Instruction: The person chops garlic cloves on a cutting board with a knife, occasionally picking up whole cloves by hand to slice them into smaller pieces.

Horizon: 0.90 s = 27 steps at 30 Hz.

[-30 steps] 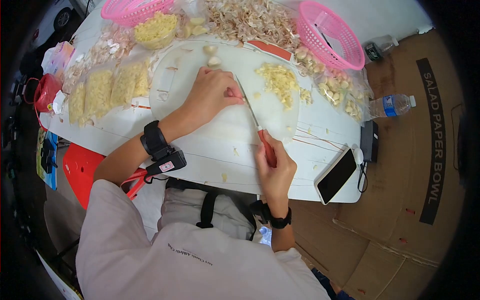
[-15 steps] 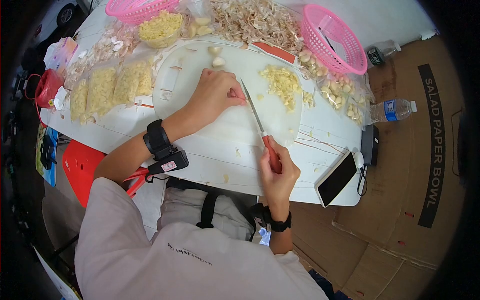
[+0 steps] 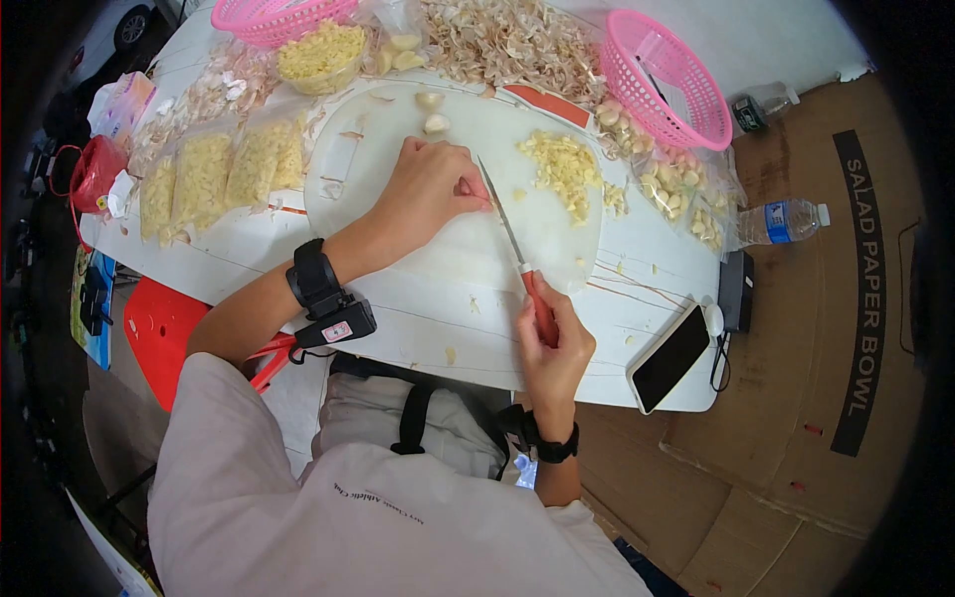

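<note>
While filled plastic bags (image 3: 204, 184) of chopped garlic line the desk (image 3: 477, 338) to the left of the cutting board (image 3: 463, 247), a person works over the board's middle. Just left of the board's center, the left hand (image 3: 430, 187) bends its fingers in toward the thumb; how tight that grip is, and whether it pins anything, cannot be told from this angle. Two whole garlic cloves (image 3: 436, 123) lie just beyond that hand, near the board's far edge. Beside the left fingertips, the knife (image 3: 511, 237) points its blade away across the board, its red handle wrapped in the closed grip of the right hand (image 3: 559, 348), just off the near edge. Loose garlic pieces (image 3: 559, 171) sit heaped on the board's right side, and bagged whole cloves (image 3: 668, 189) lie past its right edge. The step in hand looks to be cutting garlic on the board, clove by clove. Judging by the blade's place, the next move calls for steady left fingers, tips tucked clear of the steel, and a short, controlled downward stroke.
</note>
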Available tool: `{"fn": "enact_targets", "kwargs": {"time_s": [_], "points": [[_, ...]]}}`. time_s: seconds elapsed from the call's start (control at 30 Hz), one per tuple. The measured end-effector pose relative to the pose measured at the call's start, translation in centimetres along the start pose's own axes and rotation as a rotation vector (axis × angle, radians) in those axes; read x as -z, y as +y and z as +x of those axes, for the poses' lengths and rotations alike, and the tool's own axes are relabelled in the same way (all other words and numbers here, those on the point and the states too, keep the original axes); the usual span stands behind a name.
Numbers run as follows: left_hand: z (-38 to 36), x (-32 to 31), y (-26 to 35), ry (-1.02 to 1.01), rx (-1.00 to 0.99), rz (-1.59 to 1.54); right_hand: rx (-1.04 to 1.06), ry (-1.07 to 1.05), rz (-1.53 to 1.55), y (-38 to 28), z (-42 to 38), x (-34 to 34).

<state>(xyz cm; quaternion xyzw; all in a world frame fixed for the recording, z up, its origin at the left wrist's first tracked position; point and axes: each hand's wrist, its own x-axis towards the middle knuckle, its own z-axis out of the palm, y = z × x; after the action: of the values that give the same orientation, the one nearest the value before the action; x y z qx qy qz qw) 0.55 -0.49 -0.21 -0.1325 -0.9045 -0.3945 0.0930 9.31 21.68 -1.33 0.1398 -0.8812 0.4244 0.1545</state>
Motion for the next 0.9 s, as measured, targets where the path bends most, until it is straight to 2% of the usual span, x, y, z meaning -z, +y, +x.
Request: {"fn": "enact_targets", "kwargs": {"time_s": [0.13,0.57,0.73,0.9], "points": [[0.0,-0.15,-0.13,0.032,-0.03,0.018,0.078,-0.008,-0.073,-0.23,0.2,0.0],[-0.14,-0.27,-0.22,0.085,-0.074,0.029,0.043,0.012,-0.028,0.12,0.07,-0.17],[0.0,-0.4,-0.62,0.049,-0.037,-0.01,0.003,0.001,-0.009,0.0,-0.12,-0.21],[-0.06,-0.35,-0.48,0.032,-0.011,-0.044,0.057,0.012,-0.038,-0.09,-0.04,-0.27]]}}
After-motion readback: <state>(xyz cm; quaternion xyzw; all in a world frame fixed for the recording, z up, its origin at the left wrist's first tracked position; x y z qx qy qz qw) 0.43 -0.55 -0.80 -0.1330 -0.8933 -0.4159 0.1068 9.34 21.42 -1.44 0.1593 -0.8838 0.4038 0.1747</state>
